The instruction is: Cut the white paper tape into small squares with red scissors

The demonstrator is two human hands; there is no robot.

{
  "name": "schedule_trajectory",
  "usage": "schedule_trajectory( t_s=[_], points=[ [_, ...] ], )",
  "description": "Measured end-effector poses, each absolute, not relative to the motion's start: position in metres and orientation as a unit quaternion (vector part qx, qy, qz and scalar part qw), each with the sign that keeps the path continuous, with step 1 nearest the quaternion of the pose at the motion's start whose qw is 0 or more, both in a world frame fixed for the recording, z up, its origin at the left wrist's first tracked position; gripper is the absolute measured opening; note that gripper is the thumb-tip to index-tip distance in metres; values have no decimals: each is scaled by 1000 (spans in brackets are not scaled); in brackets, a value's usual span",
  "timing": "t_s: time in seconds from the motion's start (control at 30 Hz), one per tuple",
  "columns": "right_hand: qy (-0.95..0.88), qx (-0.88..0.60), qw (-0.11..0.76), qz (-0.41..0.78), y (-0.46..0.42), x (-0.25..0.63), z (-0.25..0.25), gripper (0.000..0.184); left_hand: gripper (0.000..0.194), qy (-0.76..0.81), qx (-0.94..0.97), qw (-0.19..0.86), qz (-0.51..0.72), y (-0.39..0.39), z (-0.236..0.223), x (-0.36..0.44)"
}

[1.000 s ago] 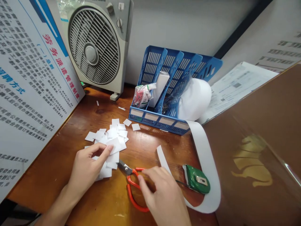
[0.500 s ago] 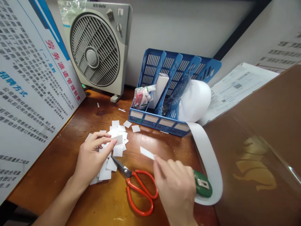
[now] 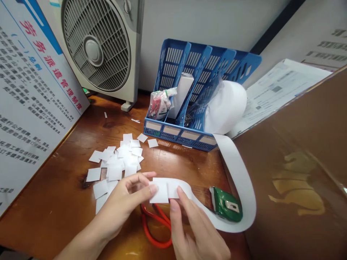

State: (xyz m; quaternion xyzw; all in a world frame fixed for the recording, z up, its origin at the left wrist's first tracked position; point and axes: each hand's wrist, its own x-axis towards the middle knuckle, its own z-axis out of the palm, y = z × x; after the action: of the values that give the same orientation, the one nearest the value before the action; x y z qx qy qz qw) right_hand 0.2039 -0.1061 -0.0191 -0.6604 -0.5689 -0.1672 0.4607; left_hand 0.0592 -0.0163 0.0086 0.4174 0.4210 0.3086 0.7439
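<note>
My left hand (image 3: 123, 202) and my right hand (image 3: 195, 227) both pinch the free end of a long white paper strip (image 3: 238, 173), holding it flat just above the desk. The strip curls round to the right and runs back to a white paper roll (image 3: 225, 110) beside the blue file rack. Red-handled scissors (image 3: 154, 231) lie on the desk under my hands, mostly hidden. A pile of several small white paper squares (image 3: 116, 166) lies to the left of my left hand.
A green tape measure (image 3: 226, 204) sits inside the strip's loop. The blue file rack (image 3: 189, 86) holds a packet and a white box. A grey box fan (image 3: 100, 47) stands at the back left, a printed board (image 3: 27, 94) leans at the left, and a brown panel (image 3: 298, 173) fills the right.
My left hand left the pile of squares and came across to the strip. My right hand brought the strip's end to the left, over the scissors. Both hands now hold it.
</note>
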Motion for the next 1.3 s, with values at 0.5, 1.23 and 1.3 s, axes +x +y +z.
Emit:
schedule_trajectory(
  t_s=[0.5, 1.23, 1.3],
  points=[
    [-348, -683, 641, -43, -120, 183, -52, 12, 36, 396, 378, 793, 266, -31, -2, 62],
    [-317, -619, 696, 178, -118, 186, -51, 25, 19, 421, 383, 774, 278, -33, -4, 67],
    [-313, -632, 691, 161, -121, 186, -52, 24, 19, 415, 385, 776, 279, -33, -2, 66]
  ],
)
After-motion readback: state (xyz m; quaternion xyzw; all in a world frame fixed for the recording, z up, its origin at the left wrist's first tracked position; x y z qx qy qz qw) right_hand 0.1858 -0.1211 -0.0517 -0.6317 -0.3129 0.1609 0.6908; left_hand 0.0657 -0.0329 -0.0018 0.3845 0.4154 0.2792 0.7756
